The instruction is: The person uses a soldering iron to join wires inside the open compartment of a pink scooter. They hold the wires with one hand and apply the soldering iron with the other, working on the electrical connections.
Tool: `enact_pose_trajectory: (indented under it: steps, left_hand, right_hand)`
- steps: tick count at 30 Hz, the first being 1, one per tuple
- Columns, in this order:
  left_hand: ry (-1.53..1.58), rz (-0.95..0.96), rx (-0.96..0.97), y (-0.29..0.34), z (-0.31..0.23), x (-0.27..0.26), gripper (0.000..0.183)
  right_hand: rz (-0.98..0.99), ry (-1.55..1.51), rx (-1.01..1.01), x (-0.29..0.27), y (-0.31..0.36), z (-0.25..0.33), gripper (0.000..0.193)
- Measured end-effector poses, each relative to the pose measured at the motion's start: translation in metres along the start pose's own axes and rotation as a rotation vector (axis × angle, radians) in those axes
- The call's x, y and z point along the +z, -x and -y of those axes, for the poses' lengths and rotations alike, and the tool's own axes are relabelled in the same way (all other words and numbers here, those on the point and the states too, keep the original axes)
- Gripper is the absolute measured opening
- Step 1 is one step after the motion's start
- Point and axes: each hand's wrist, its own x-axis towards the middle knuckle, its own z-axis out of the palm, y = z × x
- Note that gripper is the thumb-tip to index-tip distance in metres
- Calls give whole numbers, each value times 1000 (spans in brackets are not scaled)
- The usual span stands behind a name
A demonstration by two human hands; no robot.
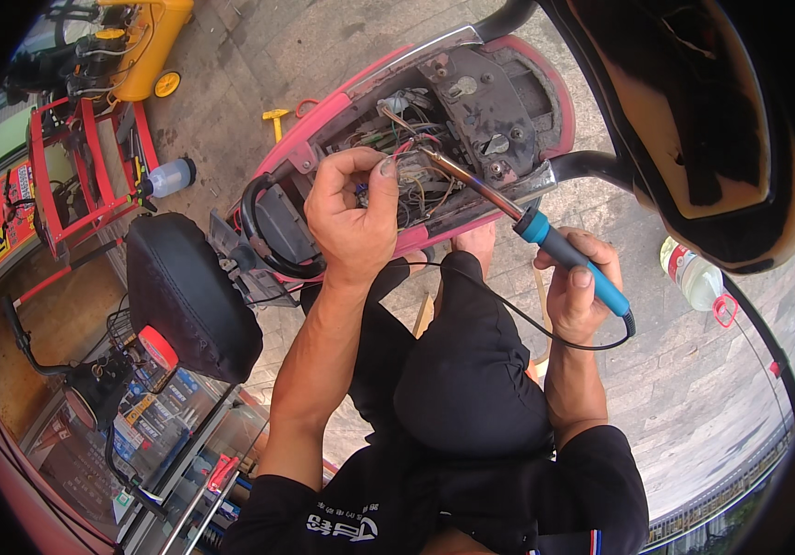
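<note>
My right hand [583, 289] is wrapped round the blue and grey handle of a soldering iron [477, 185]. Its metal tip points up and left, close to the fingers of my left hand [353, 205]. Thumb and forefinger of that hand pinch a thin wire [409, 152] near the iron's tip; whether the tip touches it I cannot tell. Both hands are over the opened pink body of a scooter [546, 69], where a tangle of wires [434, 190] lies exposed. The iron's black cord [527, 319] loops from the handle across my knees.
A black padded seat [189, 296] with a red reflector is at the left. Behind it stand a red metal frame [92, 166] and a yellow machine [152, 46]. A yellow-handled tool [275, 118] lies on the paving. A clear bottle [691, 277] stands at the right.
</note>
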Motion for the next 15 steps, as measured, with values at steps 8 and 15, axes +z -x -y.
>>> enact_pose_trajectory:
  steps: [8,15]
  left_hand:
    - [3,5,-1,0,0,0,14]
    - [9,4,0,0,0,0,14]
  right_hand:
    - [9,17,8,0,-1,0,42]
    - [19,33,-34,1,-2,1,38]
